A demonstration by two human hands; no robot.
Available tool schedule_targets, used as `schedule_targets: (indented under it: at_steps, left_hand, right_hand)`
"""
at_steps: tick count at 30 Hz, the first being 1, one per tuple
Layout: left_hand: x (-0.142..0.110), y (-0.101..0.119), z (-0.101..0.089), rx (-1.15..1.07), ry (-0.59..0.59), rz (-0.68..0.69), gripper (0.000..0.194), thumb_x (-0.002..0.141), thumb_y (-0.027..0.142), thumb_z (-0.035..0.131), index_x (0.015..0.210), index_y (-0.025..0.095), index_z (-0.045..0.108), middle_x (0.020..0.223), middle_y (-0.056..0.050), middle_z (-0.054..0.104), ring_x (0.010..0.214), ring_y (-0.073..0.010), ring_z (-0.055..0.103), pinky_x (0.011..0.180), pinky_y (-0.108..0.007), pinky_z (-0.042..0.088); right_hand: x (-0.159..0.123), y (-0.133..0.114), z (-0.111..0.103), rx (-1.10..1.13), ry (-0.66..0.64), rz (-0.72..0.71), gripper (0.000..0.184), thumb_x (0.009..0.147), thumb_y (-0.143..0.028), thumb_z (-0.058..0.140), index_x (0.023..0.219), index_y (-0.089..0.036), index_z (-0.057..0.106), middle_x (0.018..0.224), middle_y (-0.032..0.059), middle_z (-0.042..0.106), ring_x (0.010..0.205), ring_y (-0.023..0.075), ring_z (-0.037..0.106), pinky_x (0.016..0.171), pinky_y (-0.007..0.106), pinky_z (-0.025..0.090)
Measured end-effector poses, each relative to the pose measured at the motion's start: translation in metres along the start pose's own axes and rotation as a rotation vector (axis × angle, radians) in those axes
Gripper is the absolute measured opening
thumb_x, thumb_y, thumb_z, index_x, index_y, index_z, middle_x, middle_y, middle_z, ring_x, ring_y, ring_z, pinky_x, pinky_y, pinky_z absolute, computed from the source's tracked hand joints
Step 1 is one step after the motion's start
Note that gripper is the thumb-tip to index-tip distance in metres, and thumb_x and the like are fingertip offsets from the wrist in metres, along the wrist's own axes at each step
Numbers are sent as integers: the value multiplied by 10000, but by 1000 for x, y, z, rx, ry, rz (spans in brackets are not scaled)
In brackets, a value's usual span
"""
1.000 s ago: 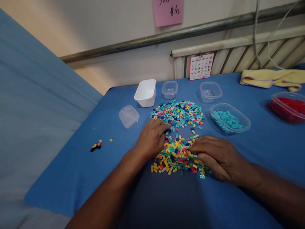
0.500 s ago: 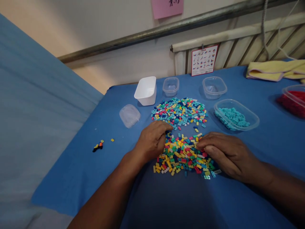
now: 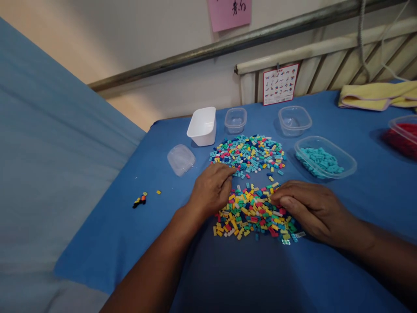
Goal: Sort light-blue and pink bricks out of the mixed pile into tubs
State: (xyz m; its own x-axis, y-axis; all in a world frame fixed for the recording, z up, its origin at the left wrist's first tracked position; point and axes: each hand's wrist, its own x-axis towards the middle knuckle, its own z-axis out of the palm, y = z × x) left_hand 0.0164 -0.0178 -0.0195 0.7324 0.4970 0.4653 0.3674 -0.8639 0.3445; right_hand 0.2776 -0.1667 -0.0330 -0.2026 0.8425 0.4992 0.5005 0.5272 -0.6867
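Small toy building bricks in mixed colours lie in two piles, a far pile (image 3: 250,152) and a near pile (image 3: 254,213). My left hand (image 3: 213,187) is at the left, between the piles. Its index finger reaches to the lower edge of the far pile, with the thumb apart below and the other fingers curled and partly hidden. At the right edge of the near pile, my right hand (image 3: 312,211) rests with fingers together and thumb close against them. Its fingertips touch the bricks; whether they pinch one is hidden.
Behind the piles stand a white tub (image 3: 202,138) and clear containers (image 3: 236,121). At the right, one container (image 3: 345,167) holds turquoise bricks; another holds red pieces (image 3: 405,139). A clear lid (image 3: 181,161), a few loose bricks (image 3: 140,200) and a yellow cloth (image 3: 365,96) also lie on the blue cover (image 3: 107,230).
The view has shifted slightly, so everything sits a little further right and lower. Both hands stay nearly in the same place against the piles.
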Motion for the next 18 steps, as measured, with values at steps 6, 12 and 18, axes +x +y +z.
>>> schedule_targets:
  at_steps: [6, 12, 18]
  left_hand:
    - [4, 1, 3, 29, -21, 20, 343, 1070, 121, 504, 1365, 154, 676, 1181, -103, 782, 1084, -237, 726, 988, -454, 597]
    - [2, -5, -1, 30, 44, -65, 278, 1069, 133, 546, 1289, 165, 712, 1158, -94, 784, 1099, -234, 728, 993, -438, 602]
    - [3, 1, 4, 15, -127, -43, 345, 1053, 165, 605, 1390, 161, 677, 1357, -104, 745, 1261, -262, 686, 1117, -474, 560]
  right_hand:
    - [-1, 1, 1, 9, -7, 5, 162, 1102, -172, 577, 1160, -236, 714, 983, 49, 785, 877, 200, 732, 784, 347, 554]
    - [-1, 2, 1, 5, 3, 13, 154, 1110, -187, 569, 1130, -236, 713, 982, 56, 789, 865, 206, 736, 759, 352, 542]
    - [0, 2, 2, -4, -7, 31, 150, 1110, -195, 576, 1129, -241, 718, 977, 53, 790, 862, 206, 733, 761, 359, 541]
